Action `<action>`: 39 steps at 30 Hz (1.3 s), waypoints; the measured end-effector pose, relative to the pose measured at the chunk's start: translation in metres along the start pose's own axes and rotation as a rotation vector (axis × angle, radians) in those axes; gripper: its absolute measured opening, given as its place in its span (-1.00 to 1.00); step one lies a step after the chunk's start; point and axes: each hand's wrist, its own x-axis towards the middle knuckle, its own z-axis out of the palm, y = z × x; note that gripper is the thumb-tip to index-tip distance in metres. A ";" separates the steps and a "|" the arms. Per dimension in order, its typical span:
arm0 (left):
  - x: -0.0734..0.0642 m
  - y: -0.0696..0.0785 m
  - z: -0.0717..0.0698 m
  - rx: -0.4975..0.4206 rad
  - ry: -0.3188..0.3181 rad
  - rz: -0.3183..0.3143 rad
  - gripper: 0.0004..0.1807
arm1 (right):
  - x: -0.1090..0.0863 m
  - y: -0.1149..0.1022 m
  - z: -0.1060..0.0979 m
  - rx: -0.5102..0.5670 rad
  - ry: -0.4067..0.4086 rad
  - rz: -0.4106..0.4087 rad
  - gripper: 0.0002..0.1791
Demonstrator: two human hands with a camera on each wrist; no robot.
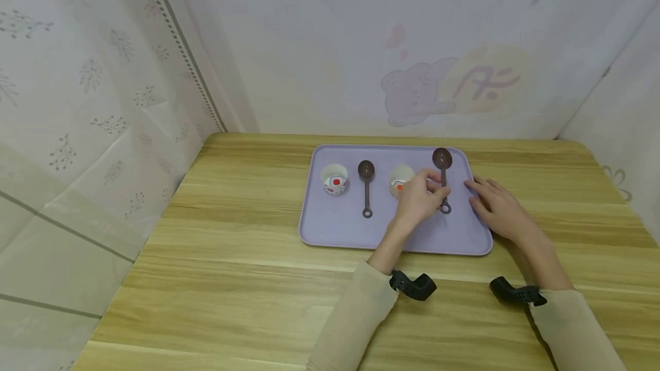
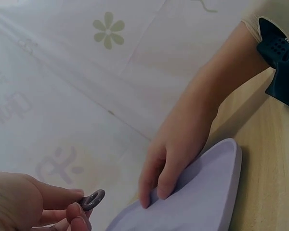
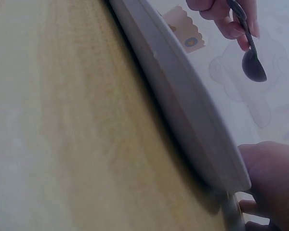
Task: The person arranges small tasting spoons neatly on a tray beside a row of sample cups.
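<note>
My left hand (image 1: 420, 196) pinches the handle of a brown measuring spoon (image 1: 442, 159), near the ring at its end. The spoon is raised, bowl pointing away, over the right part of a lilac tray (image 1: 335, 231). In the left wrist view the handle's ring (image 2: 93, 199) shows between thumb and finger. My right hand (image 1: 500, 210) holds the tray's right rim, with the thumb over the edge. A paper cup (image 1: 399, 179) is partly hidden behind my left hand. Further left on the tray lie a second brown measuring spoon (image 1: 366, 172) and another paper cup (image 1: 335, 181).
The tray sits near the back of a wooden table (image 1: 222, 233). Pale printed curtains (image 1: 309, 44) hang behind the table and at both sides. Black wrist devices (image 1: 415, 286) are on both forearms, over beige sleeves.
</note>
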 end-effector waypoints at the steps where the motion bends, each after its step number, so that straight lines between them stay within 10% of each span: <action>1: 0.000 0.000 0.001 -0.004 -0.005 0.000 -0.78 | 0.000 0.000 0.000 0.001 -0.001 0.000 -0.51; 39: 0.004 -0.024 0.025 0.049 -0.028 -0.056 -0.80 | 0.000 -0.003 -0.001 0.010 -0.005 0.022 -0.51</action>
